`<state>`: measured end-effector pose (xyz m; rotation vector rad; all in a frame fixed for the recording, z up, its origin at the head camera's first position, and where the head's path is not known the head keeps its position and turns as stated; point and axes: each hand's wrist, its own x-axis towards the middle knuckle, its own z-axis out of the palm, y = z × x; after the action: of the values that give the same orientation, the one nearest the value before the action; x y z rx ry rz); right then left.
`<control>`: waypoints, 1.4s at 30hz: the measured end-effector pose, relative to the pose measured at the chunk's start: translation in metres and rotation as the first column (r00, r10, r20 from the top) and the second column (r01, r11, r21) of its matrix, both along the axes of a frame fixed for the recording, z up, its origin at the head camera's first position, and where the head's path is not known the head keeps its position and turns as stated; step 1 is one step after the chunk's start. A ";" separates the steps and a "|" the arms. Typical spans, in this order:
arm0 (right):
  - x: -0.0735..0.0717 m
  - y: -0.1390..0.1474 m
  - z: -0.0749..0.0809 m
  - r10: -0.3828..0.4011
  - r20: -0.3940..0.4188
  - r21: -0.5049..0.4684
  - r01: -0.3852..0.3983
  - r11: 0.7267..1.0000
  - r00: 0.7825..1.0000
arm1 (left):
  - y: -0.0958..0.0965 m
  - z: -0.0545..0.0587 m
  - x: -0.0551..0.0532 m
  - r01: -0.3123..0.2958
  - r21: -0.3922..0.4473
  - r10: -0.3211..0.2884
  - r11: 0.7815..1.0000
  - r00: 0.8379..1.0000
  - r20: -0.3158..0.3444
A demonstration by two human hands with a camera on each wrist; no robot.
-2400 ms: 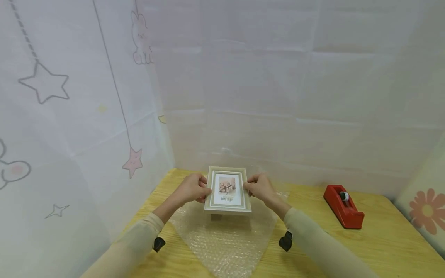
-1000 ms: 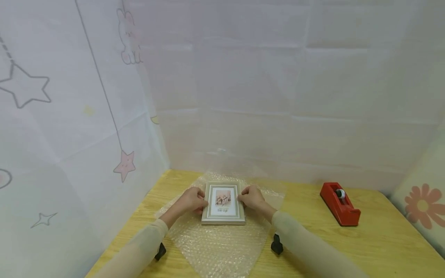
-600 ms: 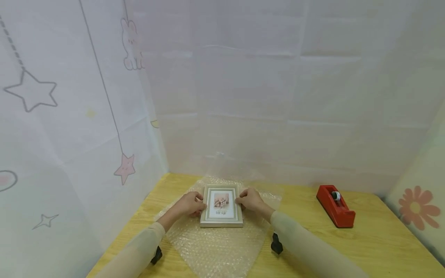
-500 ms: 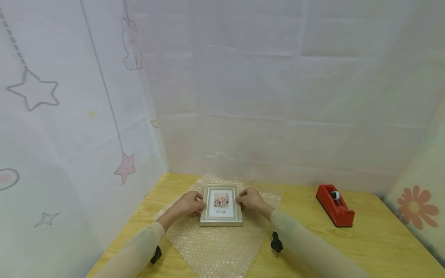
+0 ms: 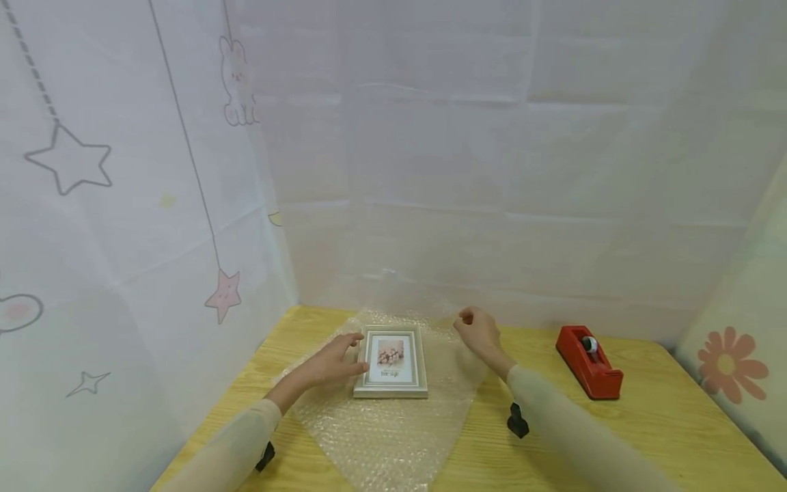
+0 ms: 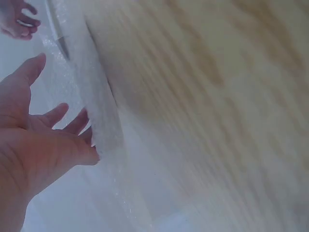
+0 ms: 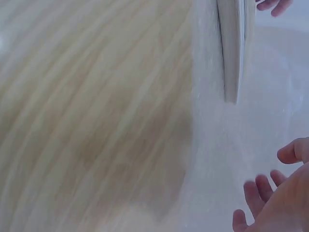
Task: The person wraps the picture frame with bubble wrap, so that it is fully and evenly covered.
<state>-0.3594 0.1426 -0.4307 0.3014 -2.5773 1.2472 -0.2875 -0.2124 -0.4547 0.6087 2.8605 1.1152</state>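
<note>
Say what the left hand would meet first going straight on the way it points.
Most likely the left hand would meet the picture frame first: in the head view its thumb tip overlaps the frame's left edge, though whether it touches or hovers above is unclear.

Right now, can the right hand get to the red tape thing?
Probably yes: the right hand looks empty, and nothing seems to stand between it and the red tape dispenser on the table.
</note>
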 end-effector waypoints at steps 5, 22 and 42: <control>-0.007 0.029 0.003 -0.051 0.000 0.030 0.051 0.998 0.999 | 0.005 0.000 0.002 0.001 -0.138 -0.015 0.990 0.995 -0.097; -0.022 0.091 -0.033 0.074 0.239 -0.079 -0.056 0.995 0.968 | 0.008 -0.009 -0.003 0.035 -0.420 -0.042 0.907 0.999 -0.007; -0.019 0.098 -0.035 0.240 0.221 -0.309 -0.166 0.937 0.945 | 0.006 -0.011 -0.009 0.072 -0.377 -0.064 0.924 0.997 0.032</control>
<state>-0.3786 0.2408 -0.4656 0.3787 -2.5706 1.8233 -0.2962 -0.2063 -0.4662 0.6579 2.8925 0.5293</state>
